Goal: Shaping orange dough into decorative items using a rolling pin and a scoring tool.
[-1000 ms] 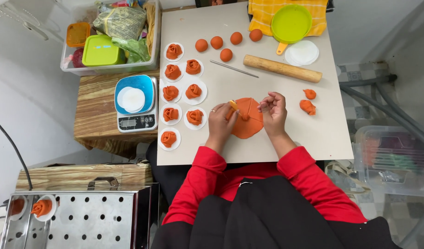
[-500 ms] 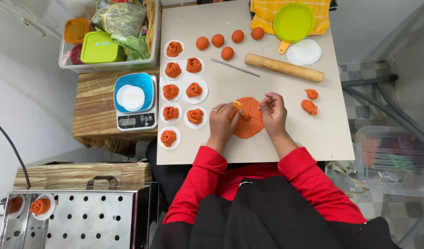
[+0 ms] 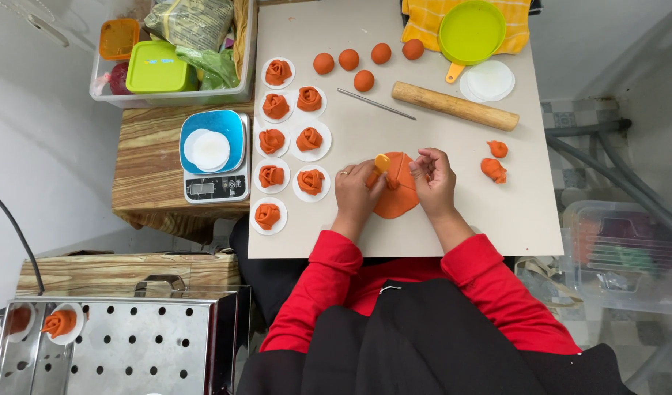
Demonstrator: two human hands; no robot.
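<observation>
A flat round of orange dough (image 3: 397,197) lies on the beige board (image 3: 467,212) in front of me. My left hand (image 3: 356,192) rests on its left edge and grips a small yellow-orange cutter (image 3: 381,164) upright against the dough. My right hand (image 3: 433,178) pinches the dough's upper right edge with its fingertips. Several finished dough roses (image 3: 311,181) on white paper rounds stand in two columns to the left of my hands. Two small dough pieces (image 3: 493,169) lie to the right.
Several dough balls (image 3: 364,80), a thin metal rod (image 3: 375,104), a wooden rolling pin (image 3: 454,107), a green lid (image 3: 471,31) and white paper rounds (image 3: 488,80) lie farther back. A blue scale (image 3: 212,155) and a plastic bin (image 3: 171,55) stand left. A steel steamer tray (image 3: 131,344) is at bottom left.
My left hand has brought the cutter from the dough's left part toward its top middle. My right hand has closed in on the dough's upper right edge.
</observation>
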